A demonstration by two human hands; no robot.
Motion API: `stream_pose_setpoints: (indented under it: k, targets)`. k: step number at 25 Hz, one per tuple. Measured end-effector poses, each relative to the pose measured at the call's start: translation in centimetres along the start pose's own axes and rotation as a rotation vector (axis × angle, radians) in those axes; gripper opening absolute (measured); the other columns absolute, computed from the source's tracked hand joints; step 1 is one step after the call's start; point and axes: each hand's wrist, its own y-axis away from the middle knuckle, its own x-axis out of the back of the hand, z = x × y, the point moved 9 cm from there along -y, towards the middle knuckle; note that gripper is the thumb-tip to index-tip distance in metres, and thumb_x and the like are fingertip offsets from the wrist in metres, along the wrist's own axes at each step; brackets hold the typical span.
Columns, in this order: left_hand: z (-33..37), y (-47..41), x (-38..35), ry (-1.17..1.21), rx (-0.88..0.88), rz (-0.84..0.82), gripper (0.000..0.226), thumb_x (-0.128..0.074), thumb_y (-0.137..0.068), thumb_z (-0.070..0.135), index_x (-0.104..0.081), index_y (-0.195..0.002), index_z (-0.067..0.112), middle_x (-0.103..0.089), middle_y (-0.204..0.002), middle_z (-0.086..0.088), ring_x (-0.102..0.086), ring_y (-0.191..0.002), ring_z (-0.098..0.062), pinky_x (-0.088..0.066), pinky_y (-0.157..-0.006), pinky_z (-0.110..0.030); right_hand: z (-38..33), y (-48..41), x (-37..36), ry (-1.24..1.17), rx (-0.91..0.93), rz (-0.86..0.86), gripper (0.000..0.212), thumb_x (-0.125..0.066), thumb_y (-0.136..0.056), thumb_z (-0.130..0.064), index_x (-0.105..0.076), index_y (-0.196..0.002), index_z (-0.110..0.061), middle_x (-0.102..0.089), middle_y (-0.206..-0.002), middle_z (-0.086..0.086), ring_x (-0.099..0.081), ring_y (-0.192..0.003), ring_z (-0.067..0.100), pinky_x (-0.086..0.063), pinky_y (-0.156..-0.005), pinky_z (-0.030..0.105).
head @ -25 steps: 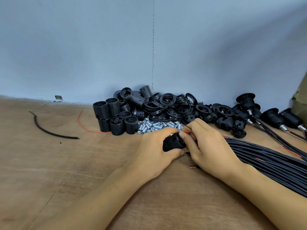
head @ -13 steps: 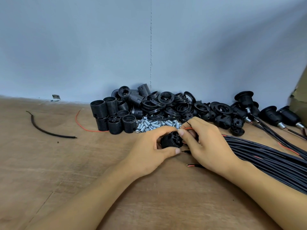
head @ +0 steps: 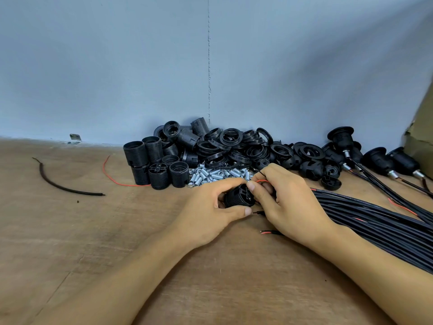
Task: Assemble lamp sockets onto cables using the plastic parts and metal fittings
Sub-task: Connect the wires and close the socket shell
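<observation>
"Sockets (head: 377,159) already wired are lying at the far right, so are a few done?"

"A few. The heap of plastic parts (head: 212,146), the metal fittings (head: 218,175) and the cable bundle (head: 375,224) are waiting. The left hand (head: 208,207) is gripping a socket body (head: 237,198) in front of the heap, fingers curled round it. The right hand (head: 290,207) is pinching a red wire (head: 262,181) at its end."

"Is the wire seating?"

"Fingertips (head: 251,186) are hiding where it enters; I cannot tell."

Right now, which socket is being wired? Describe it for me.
From the heap of black parts by the wall, come forward. The left hand grips a ribbed socket: the only one held, red wire at its end.
</observation>
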Motion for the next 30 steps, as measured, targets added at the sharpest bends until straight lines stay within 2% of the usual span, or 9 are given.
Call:
stream_pose_setpoints:
  k: [4, 8, 11, 13, 17, 19, 21, 24, 30]
  targets:
    - [0.2, -0.1, 0.0, 0.004, -0.005, 0.008, 0.048, -0.08, -0.085, 0.009, -0.069, -0.129, 0.025, -0.074, -0.117, 0.018, -0.067, -0.109, 0.002, -0.046, -0.09, -0.012, -0.1, -0.1, -0.1, 0.058, -0.018, 0.014, 0.016, -0.057, -0.098, -0.031, -0.058, -0.09, -0.018, -0.045, -0.079, -0.015, -0.047, -0.072, 0.01, -0.045, -0.063, 0.037]
    - [0.8, 0.1, -0.1, -0.032, -0.017, 0.019, 0.045, -0.08, -0.084, 0.008, -0.071, -0.125, 0.025, -0.074, -0.113, 0.02, -0.067, -0.105, 0.006, -0.046, -0.086, -0.008, -0.3, 0.1, -0.1, 0.098, -0.031, 0.008, 0.017, -0.055, -0.099, -0.035, -0.058, -0.092, -0.02, -0.05, -0.083, -0.012, -0.051, -0.073, 0.012, -0.044, -0.063, 0.037]
    - [1.2, 0.0, -0.1, -0.132, -0.039, 0.041, 0.04, -0.081, -0.082, 0.013, -0.073, -0.119, 0.027, -0.076, -0.104, 0.009, -0.07, -0.098, -0.01, -0.054, -0.09, -0.035, -0.4, 0.1, -0.1, 0.098, -0.026, 0.0, 0.019, -0.052, -0.099, -0.038, -0.056, -0.092, -0.02, -0.051, -0.085, -0.01, -0.054, -0.075, 0.016, -0.046, -0.065, 0.04]
    - [1.1, 0.0, -0.1, -0.124, -0.025, 0.043, 0.04, -0.082, -0.083, 0.013, -0.073, -0.119, 0.026, -0.076, -0.104, 0.006, -0.07, -0.1, -0.015, -0.054, -0.093, -0.041, -0.5, 0.0, -0.1, 0.091, -0.026, 0.003, 0.019, -0.053, -0.099, -0.037, -0.056, -0.092, -0.02, -0.05, -0.085, -0.011, -0.054, -0.075, 0.018, -0.047, -0.066, 0.042]
    - [0.5, 0.0, -0.2, 0.01, 0.019, -0.006, 0.042, -0.079, -0.086, 0.009, -0.07, -0.125, 0.021, -0.075, -0.114, 0.009, -0.068, -0.11, -0.004, -0.051, -0.096, -0.023, -0.4, -0.1, -0.1, 0.081, -0.024, 0.035, 0.016, -0.056, -0.098, -0.035, -0.056, -0.091, -0.02, -0.045, -0.08, -0.015, -0.048, -0.072, 0.011, -0.044, -0.064, 0.038]
    - [0.4, 0.0, -0.2, 0.057, 0.031, -0.013, 0.041, -0.077, -0.087, 0.004, -0.07, -0.122, 0.025, -0.075, -0.114, 0.012, -0.068, -0.108, 0.0, -0.048, -0.09, -0.013, 0.0, -0.1, -0.1, 0.047, -0.027, 0.04, 0.016, -0.059, -0.098, -0.034, -0.057, -0.089, -0.021, -0.043, -0.075, -0.017, -0.044, -0.07, 0.008, -0.042, -0.063, 0.034]
    - [0.4, 0.0, 0.0, 0.08, 0.051, -0.002, 0.042, -0.078, -0.086, 0.002, -0.069, -0.116, 0.031, -0.075, -0.113, 0.015, -0.068, -0.104, 0.003, -0.047, -0.083, -0.007, 0.4, -0.2, -0.1, -0.002, -0.037, 0.035, 0.017, -0.06, -0.097, -0.034, -0.06, -0.087, -0.02, -0.046, -0.074, -0.014, -0.048, -0.071, 0.009, -0.043, -0.064, 0.032]
    - [0.3, 0.2, 0.2, 0.08, 0.069, 0.016, 0.046, -0.08, -0.083, 0.002, -0.067, -0.109, 0.038, -0.074, -0.107, 0.022, -0.068, -0.098, 0.007, -0.046, -0.077, -0.005, 0.5, -0.1, 0.0, -0.076, -0.031, 0.024, 0.013, -0.062, -0.095, -0.035, -0.063, -0.087, -0.024, -0.053, -0.077, -0.01, -0.053, -0.075, 0.012, -0.044, -0.065, 0.025]
    - [0.0, 0.2, 0.3, 0.054, 0.079, 0.023, 0.043, -0.082, -0.081, 0.003, -0.07, -0.116, 0.025, -0.076, -0.108, 0.009, -0.069, -0.1, -0.003, -0.048, -0.08, -0.011, 0.4, 0.1, 0.1, -0.158, -0.014, 0.013, 0.008, -0.066, -0.094, -0.022, -0.062, -0.089, -0.025, -0.054, -0.073, -0.012, -0.054, -0.073, 0.013, -0.039, -0.061, 0.012]
